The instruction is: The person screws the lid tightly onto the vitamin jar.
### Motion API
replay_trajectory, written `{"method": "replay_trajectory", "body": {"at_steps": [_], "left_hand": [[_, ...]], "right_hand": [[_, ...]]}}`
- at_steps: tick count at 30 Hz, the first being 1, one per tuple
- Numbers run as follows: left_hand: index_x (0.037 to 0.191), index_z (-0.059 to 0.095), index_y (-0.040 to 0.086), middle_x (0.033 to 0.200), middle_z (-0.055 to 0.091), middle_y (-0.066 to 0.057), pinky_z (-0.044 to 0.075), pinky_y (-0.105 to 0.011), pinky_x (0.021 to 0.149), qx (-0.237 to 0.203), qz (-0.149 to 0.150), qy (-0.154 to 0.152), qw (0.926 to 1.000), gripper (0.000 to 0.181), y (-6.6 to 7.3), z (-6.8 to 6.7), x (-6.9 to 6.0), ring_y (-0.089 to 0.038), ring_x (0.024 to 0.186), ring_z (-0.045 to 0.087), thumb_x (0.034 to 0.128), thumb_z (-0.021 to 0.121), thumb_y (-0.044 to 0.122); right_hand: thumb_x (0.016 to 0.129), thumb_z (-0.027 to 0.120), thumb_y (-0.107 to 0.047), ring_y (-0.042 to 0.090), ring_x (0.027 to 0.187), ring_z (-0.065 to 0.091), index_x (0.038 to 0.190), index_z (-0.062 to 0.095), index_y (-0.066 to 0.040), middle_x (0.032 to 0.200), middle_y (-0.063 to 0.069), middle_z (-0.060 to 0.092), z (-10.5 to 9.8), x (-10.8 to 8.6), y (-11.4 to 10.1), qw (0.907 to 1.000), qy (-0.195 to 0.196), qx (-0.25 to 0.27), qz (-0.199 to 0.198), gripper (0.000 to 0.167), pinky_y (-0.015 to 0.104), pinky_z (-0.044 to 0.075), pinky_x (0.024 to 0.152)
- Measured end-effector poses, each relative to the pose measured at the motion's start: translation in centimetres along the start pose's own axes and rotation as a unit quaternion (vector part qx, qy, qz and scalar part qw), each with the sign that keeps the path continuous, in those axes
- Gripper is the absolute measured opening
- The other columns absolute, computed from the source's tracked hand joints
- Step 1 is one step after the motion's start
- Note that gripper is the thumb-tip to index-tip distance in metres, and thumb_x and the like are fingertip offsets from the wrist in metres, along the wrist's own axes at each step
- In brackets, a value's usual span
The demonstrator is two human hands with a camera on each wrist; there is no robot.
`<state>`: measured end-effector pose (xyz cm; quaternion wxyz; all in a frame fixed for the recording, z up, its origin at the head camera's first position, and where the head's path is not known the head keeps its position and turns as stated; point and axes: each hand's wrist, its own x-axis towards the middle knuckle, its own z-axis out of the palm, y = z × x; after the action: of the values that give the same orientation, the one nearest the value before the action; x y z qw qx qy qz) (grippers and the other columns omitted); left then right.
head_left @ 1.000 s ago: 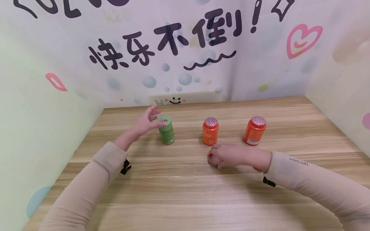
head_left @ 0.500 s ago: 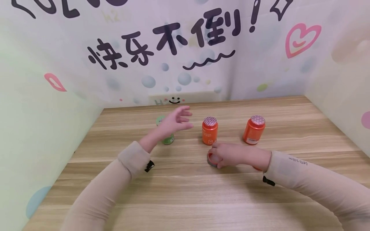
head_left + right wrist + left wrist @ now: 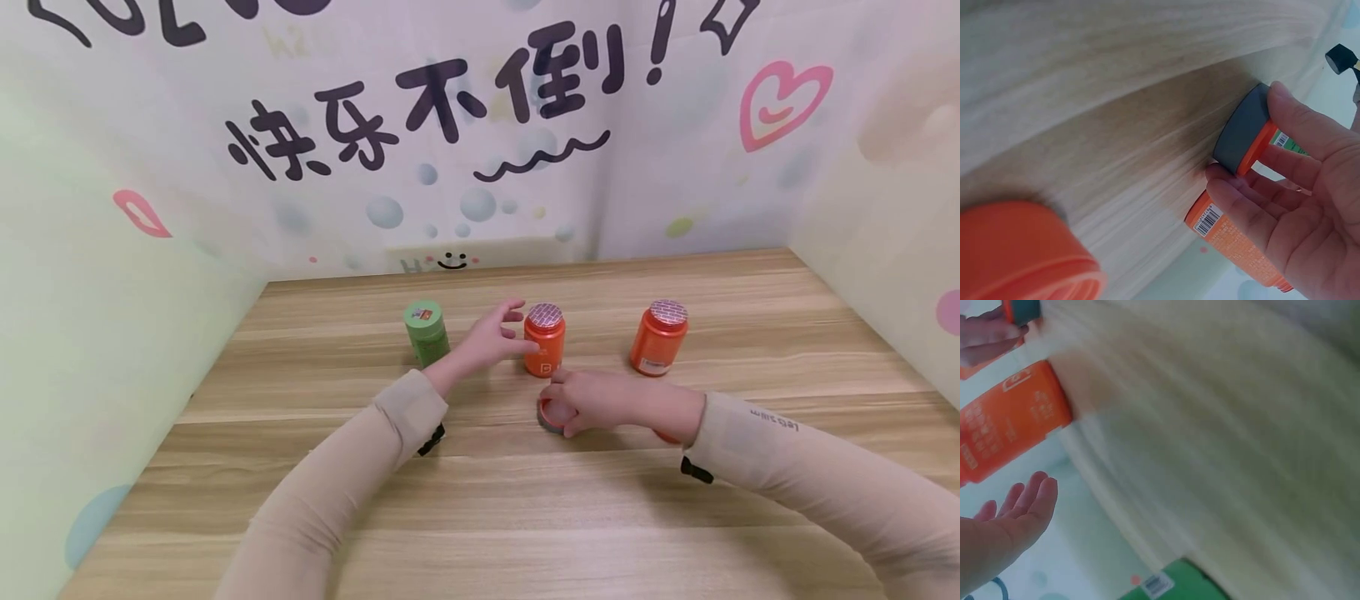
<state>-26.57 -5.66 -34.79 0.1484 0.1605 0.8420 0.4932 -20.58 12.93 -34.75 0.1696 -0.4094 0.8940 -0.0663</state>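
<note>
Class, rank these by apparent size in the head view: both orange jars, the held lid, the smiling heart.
1. Smiling heart
2. Left orange jar, right orange jar: too alike to rank
3. Lid, partly hidden

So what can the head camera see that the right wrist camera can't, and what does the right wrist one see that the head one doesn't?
Only the head view: the pink heart and black writing.
Only the right wrist view: the barcode on the green jar.
Both: that jar, the middle orange jar, and the right hand pinching a grey-and-orange lid.
</note>
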Motion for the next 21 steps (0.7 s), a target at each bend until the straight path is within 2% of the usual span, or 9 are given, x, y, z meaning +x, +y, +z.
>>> {"method": "replay_trajectory", "body": {"at_steps": [9, 13, 21], "left_hand": [[0.140, 0.031, 0.007, 0.133, 0.047, -0.013, 0.042, -0.038, 0.097, 0.000, 0.001, -0.007, 1.0000, 0.073, -0.5, 1.8, 0.7, -0.029, 0.117, 0.049, 0.0793, 0.071, 0.014], [0.138, 0.033, 0.007, 0.131, 0.049, -0.011, 0.043, -0.038, 0.095, 0.014, 0.000, 0.006, 0.9999, 0.072, -0.3, 2.3, 0.6, -0.027, 0.116, 0.050, 0.0787, 0.072, 0.016], [0.137, 0.035, 0.010, 0.128, 0.051, -0.009, 0.044, -0.036, 0.094, 0.011, -0.017, 0.023, 0.9995, 0.071, -0.4, 2.7, 0.7, -0.024, 0.114, 0.051, 0.0778, 0.073, 0.018]], "right_hand": [[0.076, 0.075, -0.022, 0.020, 0.091, 0.057, 0.119, 0.056, -0.003, 0.112, 0.011, 0.054, 0.1, -0.1, 0.1, 1.0000, 0.005, 0.001, 0.003, 0.051, 0.038, 0.048, 0.085], [0.075, 0.075, -0.021, 0.019, 0.090, 0.057, 0.118, 0.057, -0.003, 0.111, 0.010, 0.054, 0.1, -0.1, 0.2, 1.0000, 0.007, 0.000, -0.001, 0.050, 0.037, 0.048, 0.084], [0.075, 0.075, -0.022, 0.019, 0.091, 0.057, 0.118, 0.056, -0.003, 0.113, 0.010, 0.054, 0.1, -0.1, 0.1, 1.0000, 0.005, 0.000, 0.000, 0.051, 0.037, 0.048, 0.085]]}}
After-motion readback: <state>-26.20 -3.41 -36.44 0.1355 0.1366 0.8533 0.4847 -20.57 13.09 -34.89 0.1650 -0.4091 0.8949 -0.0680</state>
